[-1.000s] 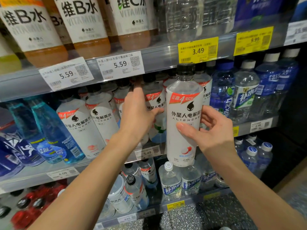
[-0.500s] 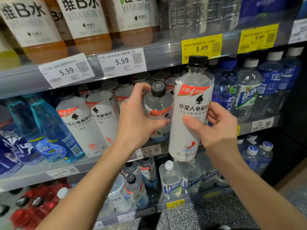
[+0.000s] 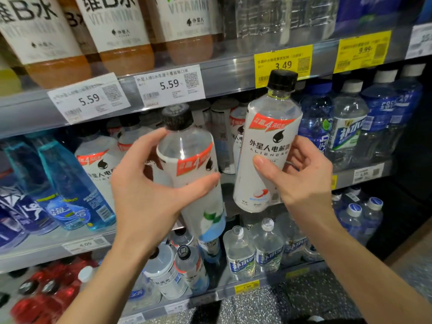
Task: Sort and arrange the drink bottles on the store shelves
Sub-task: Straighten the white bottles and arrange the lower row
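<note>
The bottle at nine o'clock is clear glossy plastic with a smooth white film label and a black ribbed plastic cap. The bottle at three o'clock is the same, its label matt white. The shelf rail at twelve o'clock is clear shiny plastic over grey metal, holding paper price tags. The floor at six o'clock looks like speckled, polished stone.

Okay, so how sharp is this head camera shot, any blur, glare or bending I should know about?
Head view: the bottle in the left hand is motion-smeared, while the right hand's bottle reads crisply. The shelf edge bows from wide-angle distortion. Top-shelf labels are soft. The far right falls into shadow.
</note>
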### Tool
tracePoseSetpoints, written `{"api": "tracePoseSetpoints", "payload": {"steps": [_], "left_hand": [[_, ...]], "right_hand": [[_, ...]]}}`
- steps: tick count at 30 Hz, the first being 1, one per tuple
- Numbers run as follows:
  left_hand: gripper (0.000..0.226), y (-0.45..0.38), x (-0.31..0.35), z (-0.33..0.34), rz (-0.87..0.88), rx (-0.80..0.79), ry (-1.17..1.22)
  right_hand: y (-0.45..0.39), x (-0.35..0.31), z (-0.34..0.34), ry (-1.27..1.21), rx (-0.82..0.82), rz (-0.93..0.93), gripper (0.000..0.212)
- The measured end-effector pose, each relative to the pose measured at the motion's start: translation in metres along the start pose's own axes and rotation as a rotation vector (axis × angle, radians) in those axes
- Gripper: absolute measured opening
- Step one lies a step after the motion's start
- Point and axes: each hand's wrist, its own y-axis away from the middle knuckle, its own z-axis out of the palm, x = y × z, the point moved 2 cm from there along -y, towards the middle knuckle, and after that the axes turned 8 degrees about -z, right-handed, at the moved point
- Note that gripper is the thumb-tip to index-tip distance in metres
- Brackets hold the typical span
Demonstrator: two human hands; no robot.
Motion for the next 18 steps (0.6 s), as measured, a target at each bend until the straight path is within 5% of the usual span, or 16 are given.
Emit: {"api": "tracePoseSetpoints", "payload": {"steps": [18], "left_hand": [[0.065,0.062,-0.078,0.009,-0.255,-0.198,0.023]], "right_hand": [[0.001,0.021,0.047,0.109,-0.083,-0.046,0.063]]}}
